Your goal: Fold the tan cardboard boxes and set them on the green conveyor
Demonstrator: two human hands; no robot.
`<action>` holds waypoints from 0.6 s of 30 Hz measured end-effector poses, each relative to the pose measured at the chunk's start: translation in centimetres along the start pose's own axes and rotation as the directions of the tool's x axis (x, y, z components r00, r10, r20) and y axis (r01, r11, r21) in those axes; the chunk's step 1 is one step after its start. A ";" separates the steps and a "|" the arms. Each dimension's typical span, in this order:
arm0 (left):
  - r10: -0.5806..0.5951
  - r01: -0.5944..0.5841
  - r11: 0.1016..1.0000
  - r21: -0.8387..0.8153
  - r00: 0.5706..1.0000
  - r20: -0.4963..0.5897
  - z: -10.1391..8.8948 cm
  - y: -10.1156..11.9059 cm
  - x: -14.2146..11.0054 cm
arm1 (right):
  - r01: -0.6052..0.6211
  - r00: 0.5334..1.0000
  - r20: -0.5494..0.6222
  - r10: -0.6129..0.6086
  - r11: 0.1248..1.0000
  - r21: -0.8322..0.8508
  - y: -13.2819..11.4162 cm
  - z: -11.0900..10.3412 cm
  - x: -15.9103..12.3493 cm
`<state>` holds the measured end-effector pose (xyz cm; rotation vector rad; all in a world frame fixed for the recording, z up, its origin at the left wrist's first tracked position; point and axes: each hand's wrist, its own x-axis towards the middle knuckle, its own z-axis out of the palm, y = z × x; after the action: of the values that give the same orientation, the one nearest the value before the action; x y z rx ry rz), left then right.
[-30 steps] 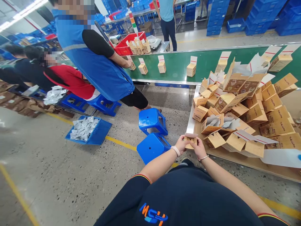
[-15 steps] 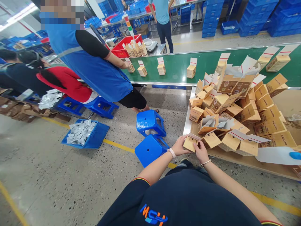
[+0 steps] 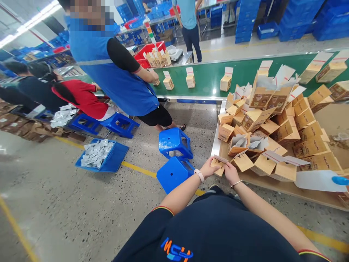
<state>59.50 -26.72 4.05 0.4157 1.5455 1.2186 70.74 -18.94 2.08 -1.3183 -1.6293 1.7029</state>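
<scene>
Between my hands is a small tan cardboard box [image 3: 219,172], with its lid flap raised. My left hand [image 3: 209,168] is closed around the box's left side. On the other side, my right hand [image 3: 231,174] pinches the flap's right end with thumb and fingers. Just right of my hands stand more tan cardboard boxes [image 3: 264,164] with open flaps, part of a heap on a table [image 3: 252,179]. Parts of the held box are hidden by my fingers.
A green conveyor belt [image 3: 205,85] carries several upright boxes beyond the table. A co-worker in a blue vest [image 3: 117,83] reaches to it. Blue stools [image 3: 174,174] stand left of my hands. A blue crate [image 3: 116,156] holds silver packets. A white jug [image 3: 313,181] lies at right.
My right hand has shifted from the box's front face up to the end of its flap. Boxes on the belt appear slightly further right. The co-worker's body has shifted right.
</scene>
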 end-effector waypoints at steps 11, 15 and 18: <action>-0.078 0.048 0.993 0.111 0.953 0.293 -2.5 0.6 1.9 | 0.452 0.880 0.476 0.007 0.297 -0.841 -4.5 -2.7 -3.8; -0.045 0.012 0.994 0.109 0.948 0.314 -2.6 1.0 2.0 | 0.447 0.883 0.467 0.043 0.225 -0.866 -6.6 -2.3 -3.2; -0.038 0.002 0.994 0.111 0.945 0.326 -2.2 1.0 1.9 | 0.435 0.887 0.456 0.070 0.206 -0.877 -7.0 -2.0 -2.9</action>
<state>56.52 -25.92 3.75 0.6404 1.3271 0.9932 71.66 -18.82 9.82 -1.0472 -3.2805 0.5958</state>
